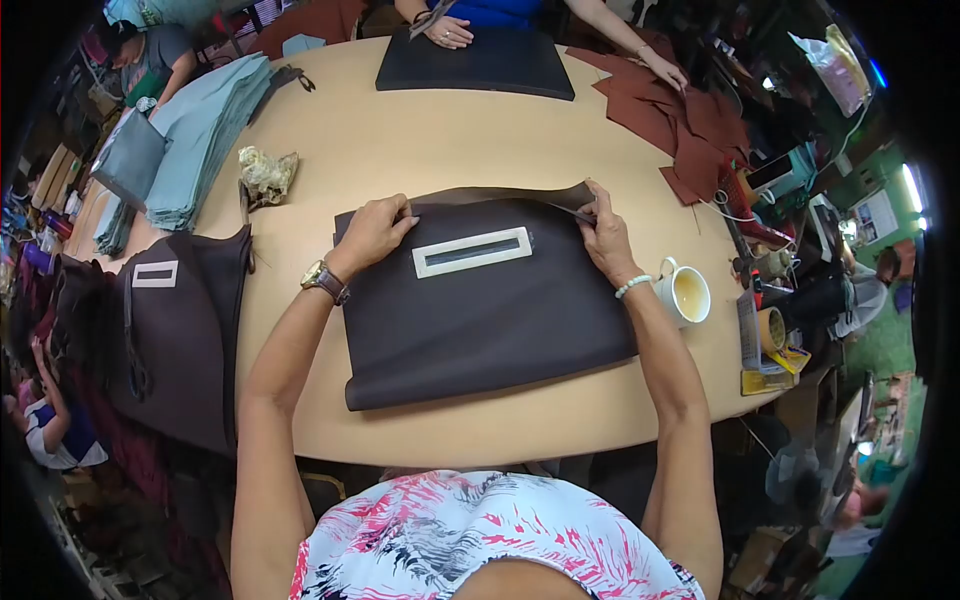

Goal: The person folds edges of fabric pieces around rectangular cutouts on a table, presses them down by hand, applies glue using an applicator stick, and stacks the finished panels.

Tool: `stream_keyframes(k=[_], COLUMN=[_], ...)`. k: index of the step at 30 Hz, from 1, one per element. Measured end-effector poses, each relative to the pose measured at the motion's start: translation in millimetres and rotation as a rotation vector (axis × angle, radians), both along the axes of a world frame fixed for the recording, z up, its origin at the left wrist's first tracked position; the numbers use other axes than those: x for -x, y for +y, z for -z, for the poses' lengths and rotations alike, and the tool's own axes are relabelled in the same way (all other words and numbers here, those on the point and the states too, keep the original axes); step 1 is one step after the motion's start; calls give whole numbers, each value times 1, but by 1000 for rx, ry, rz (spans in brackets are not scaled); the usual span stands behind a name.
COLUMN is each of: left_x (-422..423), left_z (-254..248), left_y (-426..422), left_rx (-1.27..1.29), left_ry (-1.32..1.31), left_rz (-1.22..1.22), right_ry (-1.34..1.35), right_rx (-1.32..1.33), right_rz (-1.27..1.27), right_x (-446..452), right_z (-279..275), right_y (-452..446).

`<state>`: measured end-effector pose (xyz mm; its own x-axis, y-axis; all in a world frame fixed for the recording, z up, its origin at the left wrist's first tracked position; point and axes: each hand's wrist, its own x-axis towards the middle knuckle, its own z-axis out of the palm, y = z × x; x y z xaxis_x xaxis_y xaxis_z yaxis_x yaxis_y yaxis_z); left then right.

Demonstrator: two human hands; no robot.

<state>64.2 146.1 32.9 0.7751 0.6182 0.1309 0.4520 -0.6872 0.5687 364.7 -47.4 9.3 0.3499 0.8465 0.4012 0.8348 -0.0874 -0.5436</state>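
Note:
A folded dark brown panel of leather-like material lies on the table in front of me. Near its far edge sits a white rectangular frame around a dark slot, which looks like a zip opening. My left hand pinches the panel's far left part, fingers curled at the edge. At the far right corner, my right hand grips the panel between thumb and fingers. Between the hands the far edge is raised a little, showing a second layer behind. The near edge is rolled into a soft fold.
A mug with a pale drink stands close to my right wrist. More dark panels with scissors lie left. Light-blue pieces, a crumpled bundle and rust-brown pieces surround the table. Across, a person touches a black board.

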Motion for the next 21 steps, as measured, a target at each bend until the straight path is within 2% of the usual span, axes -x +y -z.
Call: stream_keyframes(k=[3, 6, 16, 19, 21], left_x=[-6, -10, -16, -17, -15], left_z=[12, 19, 26, 27, 25], left_y=[10, 20, 29, 31, 28], left_rx=[-107, -177, -149, -171, -362], left_ry=[-41, -57, -74, 1, -45], left_rz=[-15, -32, -89, -112, -142], right_ry=[75, 11, 21, 13, 34], right_rx=[54, 135, 170, 187, 186], right_rz=[144, 311, 393, 409, 388], right_x=[-2, 1, -6, -1, 4], right_z=[0, -5, 4, -5, -8], right_y=[18, 31, 43, 43, 41])
